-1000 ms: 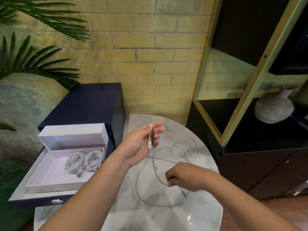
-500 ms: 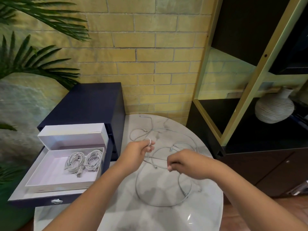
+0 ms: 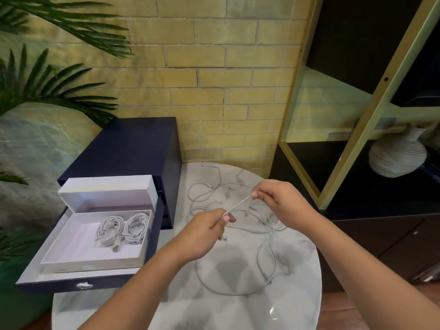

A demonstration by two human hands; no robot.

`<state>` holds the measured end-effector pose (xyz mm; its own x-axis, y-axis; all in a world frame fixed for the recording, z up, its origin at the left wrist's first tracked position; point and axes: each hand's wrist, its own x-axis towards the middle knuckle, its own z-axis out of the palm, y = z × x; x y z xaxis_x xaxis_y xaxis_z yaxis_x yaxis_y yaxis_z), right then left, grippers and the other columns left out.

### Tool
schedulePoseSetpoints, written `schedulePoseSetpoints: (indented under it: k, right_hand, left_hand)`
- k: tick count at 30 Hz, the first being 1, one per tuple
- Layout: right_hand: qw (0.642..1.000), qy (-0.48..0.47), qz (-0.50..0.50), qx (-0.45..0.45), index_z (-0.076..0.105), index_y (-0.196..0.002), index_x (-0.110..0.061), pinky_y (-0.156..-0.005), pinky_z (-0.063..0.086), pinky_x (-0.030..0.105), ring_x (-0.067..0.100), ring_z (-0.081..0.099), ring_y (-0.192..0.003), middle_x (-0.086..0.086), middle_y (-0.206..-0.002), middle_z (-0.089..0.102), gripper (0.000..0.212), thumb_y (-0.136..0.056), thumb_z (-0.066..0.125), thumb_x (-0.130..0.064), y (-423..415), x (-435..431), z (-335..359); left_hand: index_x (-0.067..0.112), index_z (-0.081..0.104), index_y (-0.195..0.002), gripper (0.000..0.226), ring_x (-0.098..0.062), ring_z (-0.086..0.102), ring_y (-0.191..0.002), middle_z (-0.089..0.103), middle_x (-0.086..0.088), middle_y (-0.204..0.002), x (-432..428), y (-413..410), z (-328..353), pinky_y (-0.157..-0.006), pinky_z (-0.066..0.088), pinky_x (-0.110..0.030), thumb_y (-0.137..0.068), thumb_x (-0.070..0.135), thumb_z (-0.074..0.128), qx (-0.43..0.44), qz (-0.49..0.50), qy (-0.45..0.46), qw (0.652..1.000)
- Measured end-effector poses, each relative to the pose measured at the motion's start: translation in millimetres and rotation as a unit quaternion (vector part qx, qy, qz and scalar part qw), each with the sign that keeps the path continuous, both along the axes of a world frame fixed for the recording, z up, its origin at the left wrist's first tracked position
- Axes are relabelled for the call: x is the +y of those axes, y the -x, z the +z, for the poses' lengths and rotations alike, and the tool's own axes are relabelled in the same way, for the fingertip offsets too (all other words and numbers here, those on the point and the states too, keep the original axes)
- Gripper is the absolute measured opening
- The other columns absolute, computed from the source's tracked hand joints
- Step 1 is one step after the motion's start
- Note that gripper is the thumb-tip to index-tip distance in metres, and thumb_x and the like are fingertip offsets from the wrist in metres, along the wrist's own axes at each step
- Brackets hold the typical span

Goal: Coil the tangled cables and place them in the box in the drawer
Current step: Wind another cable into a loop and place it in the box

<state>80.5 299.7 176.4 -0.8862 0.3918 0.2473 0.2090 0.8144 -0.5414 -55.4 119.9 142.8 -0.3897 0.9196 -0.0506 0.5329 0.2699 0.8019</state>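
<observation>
Pinching a taut stretch of white cable (image 3: 238,206) between left grip (image 3: 209,231) and right grip (image 3: 278,201) above the table (image 3: 238,313); the rest lies tangled beneath. Best to draw slack gently into even loops. The box (image 3: 78,244) sits open at nine o'clock.

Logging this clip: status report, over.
Left hand, right hand each pinch one cable, taut between them. Two coils in box, tangle on table. Nothing in the way.
</observation>
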Motion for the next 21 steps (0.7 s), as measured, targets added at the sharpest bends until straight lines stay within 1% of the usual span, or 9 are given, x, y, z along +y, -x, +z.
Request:
schedulePoseSetpoints:
  k: [2, 4, 6, 9, 11, 14, 17, 20, 21]
  right_hand:
    - [1.0, -0.003, -0.003, 0.004, 0.069, -0.096, -0.014, -0.08, 0.05, 0.031, 0.008, 0.058, -0.087, -0.007, -0.09, 0.064, 0.017, -0.095, 0.055, -0.022, -1, 6, -6]
    - [1.0, 0.005, -0.014, 0.006, 0.068, -0.098, -0.013, -0.078, 0.049, 0.03, 0.007, 0.057, -0.084, -0.007, -0.089, 0.062, 0.015, -0.095, 0.055, -0.019, -4, 14, -13]
    - [0.999, 0.02, -0.047, 0.016, 0.067, -0.099, -0.014, -0.073, 0.048, 0.028, 0.007, 0.056, -0.081, -0.008, -0.086, 0.061, 0.014, -0.096, 0.054, -0.019, -11, 23, -17]
    - [0.994, 0.015, -0.108, 0.031, 0.065, -0.096, -0.019, -0.065, 0.044, 0.025, 0.008, 0.056, -0.075, -0.009, -0.079, 0.06, 0.013, -0.097, 0.053, -0.022, -21, 35, -20]
    - [0.991, 0.02, -0.134, 0.021, 0.064, -0.095, -0.022, -0.06, 0.043, 0.027, 0.011, 0.056, -0.068, -0.008, -0.074, 0.06, 0.013, -0.097, 0.051, -0.026, -23, 38, -22]
    - [0.988, 0.038, -0.147, -0.026, 0.065, -0.097, -0.022, -0.054, 0.041, 0.027, 0.011, 0.055, -0.061, -0.006, -0.073, 0.063, 0.017, -0.097, 0.051, -0.031, -19, 33, -30]
    - [0.986, 0.036, -0.135, -0.087, 0.067, -0.096, -0.021, -0.059, 0.049, 0.034, 0.014, 0.059, -0.064, -0.003, -0.076, 0.066, 0.022, -0.097, 0.05, -0.035, -12, 20, -40]
    - [0.985, 0.029, -0.098, -0.139, 0.066, -0.088, -0.023, -0.056, 0.038, 0.026, 0.012, 0.056, -0.068, -0.007, -0.072, 0.06, 0.024, -0.098, 0.049, -0.037, 0, 6, -48]
    - [0.983, 0.026, -0.082, -0.162, 0.064, -0.083, -0.027, -0.059, 0.04, 0.026, 0.014, 0.057, -0.072, -0.008, -0.074, 0.06, 0.024, -0.097, 0.049, -0.038, 4, 0, -50]
  left_hand:
    - [0.034, 0.065, -0.099, 0.026, 0.004, 0.051, -0.063, 0.056, 0.005, -0.077, 0, -1, 4, -0.071, 0.047, -0.019, -0.102, 0.033, 0.039, -0.04, 0.03, -0.034, 0.998]
    - [0.031, 0.067, -0.097, 0.028, 0.004, 0.048, -0.059, 0.049, 0.013, -0.066, -2, -1, 10, -0.064, 0.044, -0.012, -0.101, 0.031, 0.04, -0.083, 0.057, -0.064, 0.993]
    - [0.027, 0.069, -0.095, 0.029, 0.003, 0.045, -0.056, 0.044, 0.015, -0.059, -5, 2, 14, -0.058, 0.04, -0.009, -0.101, 0.031, 0.041, -0.097, 0.088, -0.082, 0.988]
    - [0.02, 0.069, -0.09, 0.033, -0.009, 0.04, -0.057, 0.039, 0.005, -0.059, -10, 8, 17, -0.054, 0.037, -0.012, -0.102, 0.03, 0.04, -0.116, 0.112, -0.098, 0.982]
    - [0.016, 0.068, -0.087, 0.035, -0.01, 0.038, -0.055, 0.037, 0.001, -0.059, -10, 5, 23, -0.051, 0.035, -0.011, -0.102, 0.028, 0.039, -0.146, 0.105, -0.107, 0.978]
    - [0.018, 0.067, -0.079, 0.041, -0.012, 0.036, -0.053, 0.035, -0.001, -0.057, -3, -5, 34, -0.054, 0.036, -0.016, -0.103, 0.026, 0.035, -0.221, 0.078, -0.124, 0.964]
    - [0.007, 0.067, -0.089, 0.041, -0.01, 0.032, -0.048, 0.03, 0.004, -0.05, 6, -15, 47, -0.053, 0.037, -0.02, -0.104, 0.023, 0.032, -0.304, 0.047, -0.139, 0.941]
    - [0.001, 0.066, -0.095, 0.04, -0.01, 0.03, -0.047, 0.029, 0.003, -0.051, 11, -22, 55, -0.052, 0.036, -0.021, -0.104, 0.02, 0.031, -0.364, 0.025, -0.148, 0.919]
    - [0.001, 0.066, -0.098, 0.039, -0.011, 0.031, -0.048, 0.032, 0.002, -0.052, 12, -24, 56, -0.054, 0.037, -0.022, -0.104, 0.019, 0.031, -0.371, 0.022, -0.15, 0.916]
